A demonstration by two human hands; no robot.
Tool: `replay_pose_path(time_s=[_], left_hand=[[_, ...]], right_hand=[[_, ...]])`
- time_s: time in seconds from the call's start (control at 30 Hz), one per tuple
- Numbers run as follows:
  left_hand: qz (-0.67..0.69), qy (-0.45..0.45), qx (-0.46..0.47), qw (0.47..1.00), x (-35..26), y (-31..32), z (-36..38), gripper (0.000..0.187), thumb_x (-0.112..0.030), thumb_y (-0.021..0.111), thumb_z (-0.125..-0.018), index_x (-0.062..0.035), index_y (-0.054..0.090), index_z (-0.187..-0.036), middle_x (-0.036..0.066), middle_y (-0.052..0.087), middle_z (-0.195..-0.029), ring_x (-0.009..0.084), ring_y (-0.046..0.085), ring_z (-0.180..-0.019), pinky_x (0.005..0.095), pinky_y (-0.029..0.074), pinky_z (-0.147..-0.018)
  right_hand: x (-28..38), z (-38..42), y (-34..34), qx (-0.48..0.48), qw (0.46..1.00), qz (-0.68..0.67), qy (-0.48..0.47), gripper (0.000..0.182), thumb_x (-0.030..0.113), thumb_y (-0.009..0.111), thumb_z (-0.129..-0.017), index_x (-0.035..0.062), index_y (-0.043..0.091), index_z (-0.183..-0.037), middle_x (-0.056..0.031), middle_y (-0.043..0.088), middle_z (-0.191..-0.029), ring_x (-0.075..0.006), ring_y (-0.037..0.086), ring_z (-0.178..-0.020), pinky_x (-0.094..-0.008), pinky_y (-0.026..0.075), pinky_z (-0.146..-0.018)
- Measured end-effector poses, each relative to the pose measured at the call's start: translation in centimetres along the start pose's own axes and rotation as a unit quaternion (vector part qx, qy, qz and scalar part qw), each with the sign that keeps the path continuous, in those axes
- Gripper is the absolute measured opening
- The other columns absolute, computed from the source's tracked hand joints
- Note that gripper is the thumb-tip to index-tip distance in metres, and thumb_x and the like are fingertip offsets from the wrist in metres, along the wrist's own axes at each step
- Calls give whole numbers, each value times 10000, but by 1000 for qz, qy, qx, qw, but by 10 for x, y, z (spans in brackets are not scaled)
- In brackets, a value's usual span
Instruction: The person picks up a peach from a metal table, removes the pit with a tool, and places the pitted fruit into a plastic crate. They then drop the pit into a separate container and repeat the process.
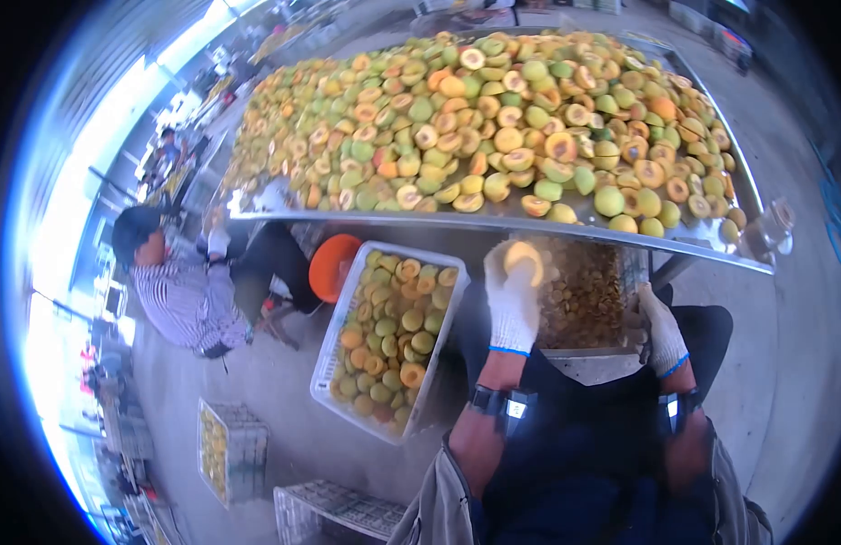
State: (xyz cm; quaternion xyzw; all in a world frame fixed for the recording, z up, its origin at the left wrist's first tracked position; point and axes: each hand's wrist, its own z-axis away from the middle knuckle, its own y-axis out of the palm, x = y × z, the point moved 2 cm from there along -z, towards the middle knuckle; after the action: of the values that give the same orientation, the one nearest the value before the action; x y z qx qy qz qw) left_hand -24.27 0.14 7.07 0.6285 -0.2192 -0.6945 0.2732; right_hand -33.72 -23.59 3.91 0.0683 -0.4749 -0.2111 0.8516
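Note:
My left hand (513,304), in a white knit glove with a blue cuff, grips a yellow peach half (523,258) near the table's front edge. My right hand (662,334), gloved the same way, is at the right side of a crate of brown pits (584,295) between my knees. Its fingers look curled, but what they hold, if anything, is hidden. Halved peaches (493,118), green to orange, are heaped on the metal table (493,221) in front of me. Some show their cut faces and brown centres.
A white crate (323,377) of peach halves stands left of my knees, beside an orange bucket (335,267). A person (184,291) in a striped top sits farther left. More crates (234,452) are on the floor. A clear jar (769,229) stands at the table's right corner.

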Motion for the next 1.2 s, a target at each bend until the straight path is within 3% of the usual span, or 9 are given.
replay_pose_path(time_s=[0.1, 0.27, 0.47, 0.6, 0.67, 0.73, 0.8, 1.07, 1.2], left_hand=[[-177, 136, -86, 971, -33, -58, -10, 398, -18, 609, -917, 6, 522, -1304, 139, 574, -1190, 196, 658, -919, 320, 609, -758], [-291, 101, -308, 900, -78, -201, 13, 486, -111, 702, -895, 20, 571, -1344, 109, 626, -1171, 171, 599, -936, 304, 535, -775], [-381, 26, -375, 844, -104, -316, 82, 464, -202, 694, -893, 41, 613, -1280, 138, 653, -1112, 230, 618, -929, 363, 521, -807], [-578, -44, -318, 750, -67, -397, 114, 527, -213, 674, -874, 5, 599, -1348, 219, 660, -1238, 377, 662, -1020, 463, 532, -895], [-824, 54, -77, 559, -38, -424, 127, 562, -211, 655, -857, -14, 600, -1380, 278, 607, -1359, 471, 636, -1144, 523, 506, -991], [-818, 73, -108, 560, -42, -412, 137, 529, -205, 655, -856, -4, 637, -1345, 277, 629, -1341, 436, 644, -1177, 490, 506, -1020], [-726, 1, -231, 648, -55, -402, 140, 454, -210, 667, -855, -9, 699, -1261, 254, 683, -1240, 407, 663, -1137, 473, 513, -1004], [-733, 46, -246, 632, -59, -404, 142, 287, -155, 688, -809, -29, 781, -1049, 219, 736, -995, 420, 699, -956, 504, 541, -885], [-805, 23, -189, 562, -64, -403, 132, 179, -167, 689, -810, -33, 762, -903, 229, 729, -908, 436, 703, -856, 531, 548, -800]], right_hand=[[-2, -4, 3, -41, 998, -31, -30, 352, 464, 524, -1098, 151, 531, -936, 41, 449, -649, -63, 386, -460, -235, 317, -399], [-8, -6, 10, -35, 998, -55, -17, 365, 494, 541, -1085, 171, 519, -916, 33, 455, -654, -79, 385, -448, -256, 327, -409], [-14, -6, 20, -59, 998, -6, 0, 381, 512, 550, -1075, 168, 522, -913, 38, 473, -657, -72, 403, -447, -248, 339, -402], [-17, -9, 27, -69, 997, 28, 0, 405, 534, 562, -1063, 157, 528, -920, 40, 480, -659, -70, 419, -449, -249, 364, -400], [-17, -11, 31, -69, 997, 37, -4, 412, 540, 567, -1059, 154, 530, -923, 40, 478, -659, -70, 421, -450, -250, 371, -401], [-17, -10, 29, -68, 997, 47, -4, 409, 541, 572, -1056, 153, 537, -930, 41, 480, -660, -67, 424, -452, -249, 373, -404], [-16, -7, 30, -74, 996, 49, -6, 404, 536, 570, -1058, 153, 539, -933, 41, 481, -660, -69, 424, -451, -252, 376, -405], [-12, -7, 35, -85, 996, 38, -2, 373, 493, 565, -1066, 151, 548, -917, 35, 495, -656, -82, 439, -440, -266, 390, -405], [-17, -9, 36, -73, 995, 72, -1, 343, 442, 572, -1067, 128, 570, -927, 12, 547, -671, -108, 509, -450, -282, 441, -405]])
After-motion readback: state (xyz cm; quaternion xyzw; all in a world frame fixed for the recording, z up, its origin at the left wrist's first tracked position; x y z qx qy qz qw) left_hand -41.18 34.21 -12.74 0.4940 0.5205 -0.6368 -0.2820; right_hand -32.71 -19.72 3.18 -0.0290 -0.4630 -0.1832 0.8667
